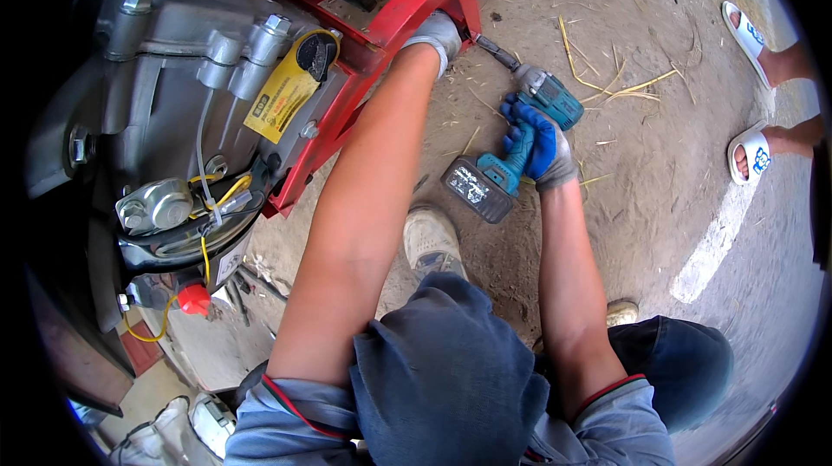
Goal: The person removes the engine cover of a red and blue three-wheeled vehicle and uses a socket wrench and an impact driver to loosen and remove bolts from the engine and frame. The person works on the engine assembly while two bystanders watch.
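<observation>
My left hand (pixel 432 37), in a pale glove, reaches under a red metal frame (pixel 407 6); its fingers are mostly hidden behind the bar. My right hand (pixel 542 141), in a blue and grey glove, grips a teal cordless impact driver (pixel 555 97) with a dark battery (pixel 475 191). The driver's long socket (pixel 498 54) points up-left to the lower end of the frame's upright, close to my left hand. Left of my forearm is a grey metal engine casing (pixel 165 67) with bolts, a yellow tag (pixel 279 93), yellow wires and a red cap (pixel 194 299).
Another person's feet in white slides (pixel 747 158) stand at the right on the dusty ground (pixel 633 232), beside a white painted line (pixel 706 254). Straw lies scattered there. My shoe (pixel 431 236) is below the frame. Pale objects (pixel 165 431) lie at the lower left.
</observation>
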